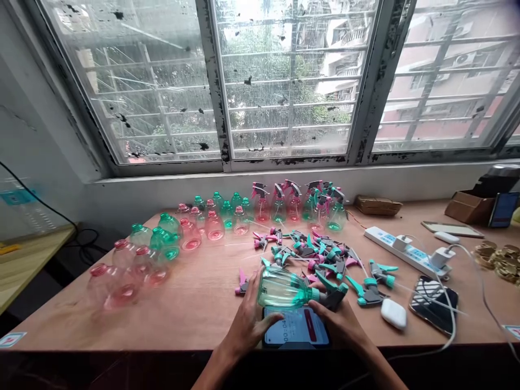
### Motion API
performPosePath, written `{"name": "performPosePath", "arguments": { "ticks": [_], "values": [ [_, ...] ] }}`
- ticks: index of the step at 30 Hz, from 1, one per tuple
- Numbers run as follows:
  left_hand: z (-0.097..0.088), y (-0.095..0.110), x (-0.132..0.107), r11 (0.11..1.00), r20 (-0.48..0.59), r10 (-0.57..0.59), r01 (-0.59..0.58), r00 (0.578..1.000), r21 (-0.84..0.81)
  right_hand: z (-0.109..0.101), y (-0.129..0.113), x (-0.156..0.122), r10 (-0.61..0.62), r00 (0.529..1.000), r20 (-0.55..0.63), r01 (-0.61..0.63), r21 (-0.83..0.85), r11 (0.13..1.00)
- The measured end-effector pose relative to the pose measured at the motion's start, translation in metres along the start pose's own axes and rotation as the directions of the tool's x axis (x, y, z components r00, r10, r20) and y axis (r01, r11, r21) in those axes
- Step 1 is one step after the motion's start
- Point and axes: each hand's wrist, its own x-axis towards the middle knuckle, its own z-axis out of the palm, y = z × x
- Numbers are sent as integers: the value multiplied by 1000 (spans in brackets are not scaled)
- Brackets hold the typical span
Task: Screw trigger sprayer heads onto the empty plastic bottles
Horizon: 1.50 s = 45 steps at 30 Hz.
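My left hand (248, 319) wraps around the body of a green spray bottle (284, 288) that lies on its side near the table's front edge. My right hand (340, 320) grips the bottle's neck end, where a green and grey trigger head (333, 295) sits. Both hands hover over a phone (296, 327) with a lit screen lying flat on the wooden table (203, 303). A heap of loose trigger heads (320, 254) lies just beyond the hands.
Empty pink and green bottles (162, 244) stand at the left, bottles with trigger heads (296, 203) by the window wall. At the right lie a power strip (406, 252), a white earbud case (393, 314), a second phone (434, 310) and cardboard boxes (467, 207).
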Motion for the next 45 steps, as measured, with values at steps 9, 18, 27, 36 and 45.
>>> {"name": "performPosePath", "arguments": {
  "ticks": [9,18,27,36,45],
  "values": [
    [0,1,4,1000,-34,20,-20,999,-23,-6,-9,0,-34,999,-2,34,-50,998],
    [1,5,1,995,-42,-89,87,995,-54,-5,-7,4,-62,998,15,64,-88,994],
    [-4,8,4,999,-75,-47,45,996,-26,-6,-7,3,-228,973,12,224,-263,938],
    [-3,4,3,999,-52,-47,47,998,-5,-9,3,1,-96,995,-42,84,-226,971],
    [4,-4,3,999,21,48,-48,999,-3,-6,-10,-3,-96,995,-32,92,-102,990]
  ]
}}
